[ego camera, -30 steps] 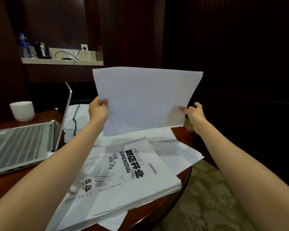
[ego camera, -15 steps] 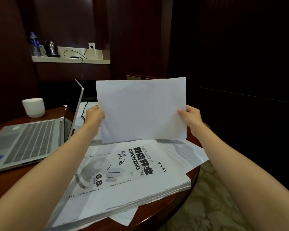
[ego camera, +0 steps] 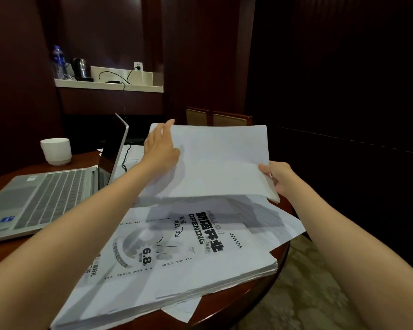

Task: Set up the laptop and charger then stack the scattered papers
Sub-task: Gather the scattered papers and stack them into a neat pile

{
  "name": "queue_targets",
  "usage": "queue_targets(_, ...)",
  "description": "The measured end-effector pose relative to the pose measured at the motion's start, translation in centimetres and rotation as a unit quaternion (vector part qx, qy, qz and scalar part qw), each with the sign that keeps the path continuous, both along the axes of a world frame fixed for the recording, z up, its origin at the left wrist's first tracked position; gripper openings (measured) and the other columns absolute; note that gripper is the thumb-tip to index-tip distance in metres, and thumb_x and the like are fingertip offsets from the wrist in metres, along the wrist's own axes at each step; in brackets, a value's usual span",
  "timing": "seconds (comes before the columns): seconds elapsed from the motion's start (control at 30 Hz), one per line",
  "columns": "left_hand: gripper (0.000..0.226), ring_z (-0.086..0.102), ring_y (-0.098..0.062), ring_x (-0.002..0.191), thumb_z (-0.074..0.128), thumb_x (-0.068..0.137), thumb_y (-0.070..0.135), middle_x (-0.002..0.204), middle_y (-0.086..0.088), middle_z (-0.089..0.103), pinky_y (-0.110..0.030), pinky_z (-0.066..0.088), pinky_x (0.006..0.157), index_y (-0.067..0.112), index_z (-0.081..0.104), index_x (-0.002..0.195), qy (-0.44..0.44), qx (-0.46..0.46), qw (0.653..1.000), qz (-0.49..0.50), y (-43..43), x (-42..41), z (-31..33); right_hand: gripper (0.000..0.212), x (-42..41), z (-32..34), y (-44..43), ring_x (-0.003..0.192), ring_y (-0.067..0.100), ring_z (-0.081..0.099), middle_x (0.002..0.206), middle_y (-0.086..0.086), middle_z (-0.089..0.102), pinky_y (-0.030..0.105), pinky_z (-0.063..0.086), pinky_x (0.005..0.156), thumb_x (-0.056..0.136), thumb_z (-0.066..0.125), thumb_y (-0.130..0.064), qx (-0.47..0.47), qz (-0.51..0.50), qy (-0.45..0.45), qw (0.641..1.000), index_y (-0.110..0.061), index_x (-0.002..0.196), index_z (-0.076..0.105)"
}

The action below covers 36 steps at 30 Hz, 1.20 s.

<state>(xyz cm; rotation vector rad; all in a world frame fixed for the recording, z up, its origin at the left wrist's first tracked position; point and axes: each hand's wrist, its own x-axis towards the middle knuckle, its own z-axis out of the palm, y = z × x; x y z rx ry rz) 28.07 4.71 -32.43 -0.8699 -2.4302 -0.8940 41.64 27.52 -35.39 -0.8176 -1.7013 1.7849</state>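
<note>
Dark panelling backs a round worktop. Straight, spread fingers of the left hand lie on a blank sheet. The right hand pinches its right edge. It hangs tilted above the stack, beside the open laptop.

1 wide-angle view, worn on the head, looks forward and down. It sits close above the round table.
</note>
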Motion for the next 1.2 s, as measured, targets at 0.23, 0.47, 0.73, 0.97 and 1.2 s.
queue_targets(0.23,0.055,0.046,-0.031,0.12,0.042,0.096,0.022,0.1,-0.01,0.058,-0.043,0.013,0.114,0.015,0.019,0.145,0.005,-0.103,0.994,-0.036,-0.1,0.3,-0.2,0.054,0.1,-2.0,-0.7,0.11,0.029,0.056,0.138,0.011,0.05,0.038,0.05,0.085,0.093,0.054,-0.005,-0.022,0.114,-0.029,0.993,-0.007,0.144,0.035)
queue_targets(0.47,0.024,0.049,-0.015,0.092,0.048,0.095,0.012,0.108,-0.008,0.06,-0.022,0.034,0.081,0.009,0.063,0.113,-0.1,-0.126,0.983,-0.088,-1.2,0.5,0.1,0.035,1.0,-1.7,-1.9,0.089,0.022,0.064,0.11,0.006,0.063,0.032,0.053,0.081,0.093,0.054,-0.013,-0.005,0.257,-0.126,0.958,-0.01,0.128,0.047)
queue_targets(0.73,0.02,0.051,-0.011,0.071,0.048,0.095,0.014,0.083,0.004,0.057,-0.018,0.04,0.059,0.021,0.066,0.101,-0.256,-0.244,0.93,-0.1,-2.2,1.3,-1.9,0.045,0.7,-1.6,-3.1,0.071,0.013,0.068,0.105,0.004,0.066,0.019,0.053,0.052,0.09,0.06,-0.024,0.059,0.278,-0.151,0.947,-0.01,0.131,0.049)
queue_targets(0.97,0.013,0.049,-0.012,0.067,0.052,0.093,0.012,0.078,0.002,0.053,-0.027,0.044,0.074,0.021,0.06,0.097,-0.303,-0.275,0.909,-0.081,-2.3,1.1,-3.7,0.04,-0.1,-2.9,-3.9,0.068,0.015,0.055,0.09,0.003,0.062,0.021,0.049,0.059,0.084,0.069,-0.022,0.19,0.209,-0.208,0.936,-0.006,0.119,0.06)
queue_targets(1.2,0.015,0.051,-0.011,0.064,0.057,0.088,0.009,0.077,0.002,0.053,-0.022,0.046,0.064,0.018,0.06,0.099,-0.29,-0.305,0.905,-0.067,-2.3,0.6,-4.0,0.023,-0.7,-3.4,-4.8,0.06,0.013,0.054,0.076,0.004,0.061,0.017,0.048,0.052,0.082,0.071,-0.018,0.215,0.162,-0.213,0.939,-0.004,0.099,0.065)
